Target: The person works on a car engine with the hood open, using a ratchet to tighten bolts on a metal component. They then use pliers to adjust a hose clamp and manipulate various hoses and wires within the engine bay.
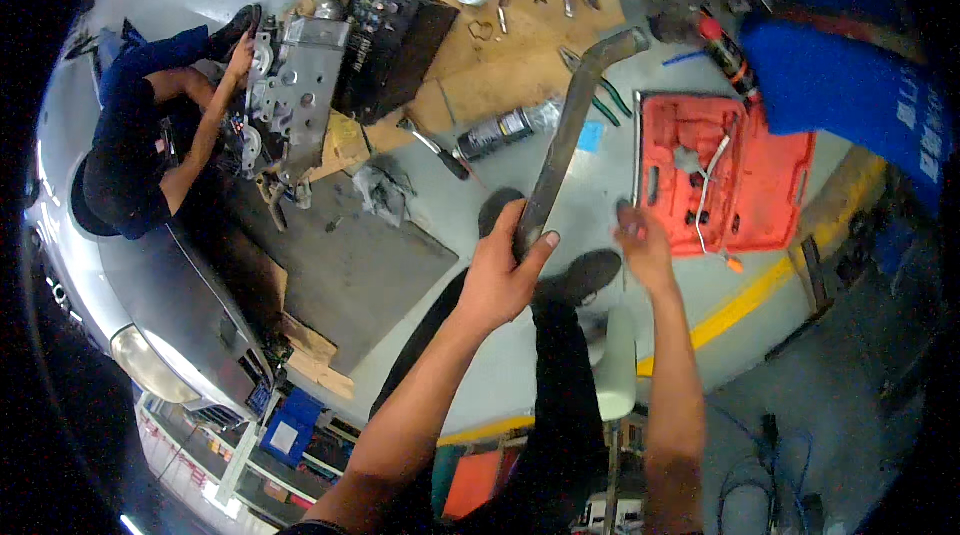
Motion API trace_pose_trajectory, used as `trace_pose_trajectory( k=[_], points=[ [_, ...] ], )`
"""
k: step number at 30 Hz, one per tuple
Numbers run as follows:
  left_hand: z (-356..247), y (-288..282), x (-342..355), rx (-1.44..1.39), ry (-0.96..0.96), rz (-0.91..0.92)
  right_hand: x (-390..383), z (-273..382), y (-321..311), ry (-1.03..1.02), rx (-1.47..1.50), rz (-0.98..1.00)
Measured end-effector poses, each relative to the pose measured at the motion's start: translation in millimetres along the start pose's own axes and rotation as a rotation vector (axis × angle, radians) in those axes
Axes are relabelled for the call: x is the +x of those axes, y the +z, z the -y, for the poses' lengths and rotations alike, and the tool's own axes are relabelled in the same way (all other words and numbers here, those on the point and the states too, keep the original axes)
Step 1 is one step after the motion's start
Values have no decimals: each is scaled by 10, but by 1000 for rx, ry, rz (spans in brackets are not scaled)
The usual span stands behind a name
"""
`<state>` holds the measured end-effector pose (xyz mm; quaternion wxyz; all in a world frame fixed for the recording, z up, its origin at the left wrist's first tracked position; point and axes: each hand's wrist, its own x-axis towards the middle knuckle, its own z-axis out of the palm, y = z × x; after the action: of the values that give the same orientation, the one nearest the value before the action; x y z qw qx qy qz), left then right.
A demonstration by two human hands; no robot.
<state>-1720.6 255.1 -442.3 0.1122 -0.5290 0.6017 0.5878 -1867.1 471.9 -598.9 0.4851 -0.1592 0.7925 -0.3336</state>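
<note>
My left hand (505,275) is closed round the lower end of a long grey-brown tube (570,125). It stands up slantwise from my fist, and its far end bends to the right. To the right, my right hand (645,250) has its fingers curled together, somewhat blurred. Whatever they hold, if anything, I cannot make out. That hand is beside the left edge of an open red tool case (657,197) on the floor. A metal tool with a thin bent rod (702,210) lies across the case.
A person (130,150) crouches at left beside a metal engine part (300,85). Cardboard (535,50) holds pliers and small parts. A spray can (495,133), a screwdriver (440,150) and green-handled pliers (612,100) lie ahead. A silver car (90,305) stands at left.
</note>
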Motion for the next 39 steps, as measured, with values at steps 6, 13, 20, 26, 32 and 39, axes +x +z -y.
trace_pose_trajectory(
  k=[6,13,20,26,32,39],
  points=[
    [-299,-535,198,-356,-169,-90,2146,471,436,-196,-637,-245],
    [-270,-1054,197,-774,-108,-91,2353,549,597,-142,-761,-116],
    [-191,-1135,-388,-1081,-12,-29,462,650,320,459,911,254],
    [-900,-1360,-1420,-1157,-122,73,-2439,2010,-137,609,486,281],
    [-1826,-1504,-2686,-1022,-178,240,-4083,3290,-738,200,236,490],
    [-2888,-1577,-4016,-899,31,529,-5220,4331,-1356,-209,-182,306]
  ],
)
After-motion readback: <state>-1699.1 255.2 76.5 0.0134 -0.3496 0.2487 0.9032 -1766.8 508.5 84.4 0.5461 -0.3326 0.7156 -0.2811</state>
